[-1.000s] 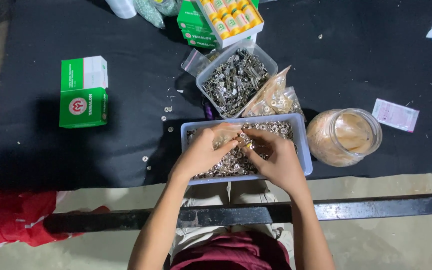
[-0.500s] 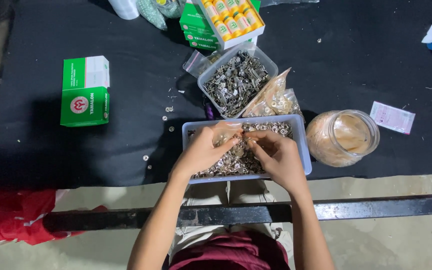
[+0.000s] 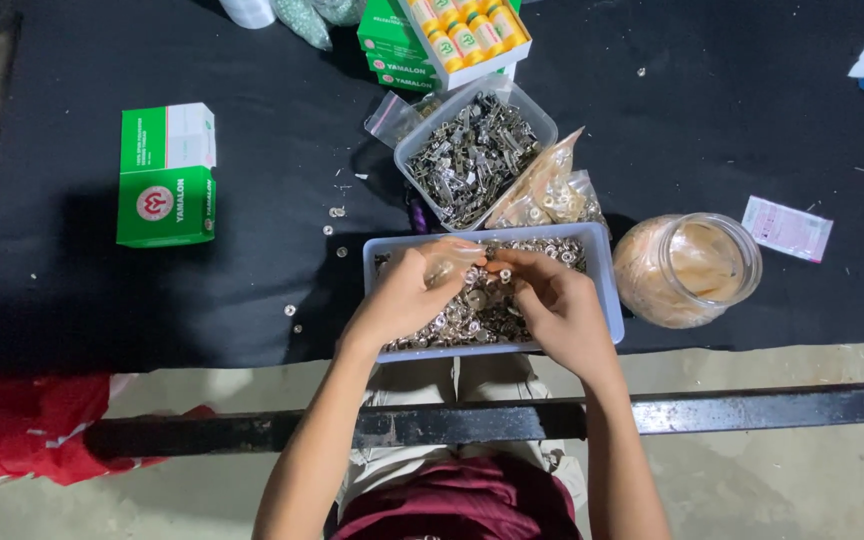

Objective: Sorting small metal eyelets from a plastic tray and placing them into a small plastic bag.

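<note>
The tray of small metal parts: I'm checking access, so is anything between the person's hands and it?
Nothing visible does. Both the left hand and right hand are already over the open tray, fingers down among the metal parts. The jar stands off to the side.

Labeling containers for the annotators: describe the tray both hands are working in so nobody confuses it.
On the black table, go to the near edge, in front of the person. The pale blue rectangular tray sits there, full of small metal pieces, with the left hand and right hand over it. Unlike the clear tub behind and round jar beside, it is opaque blue.
</note>
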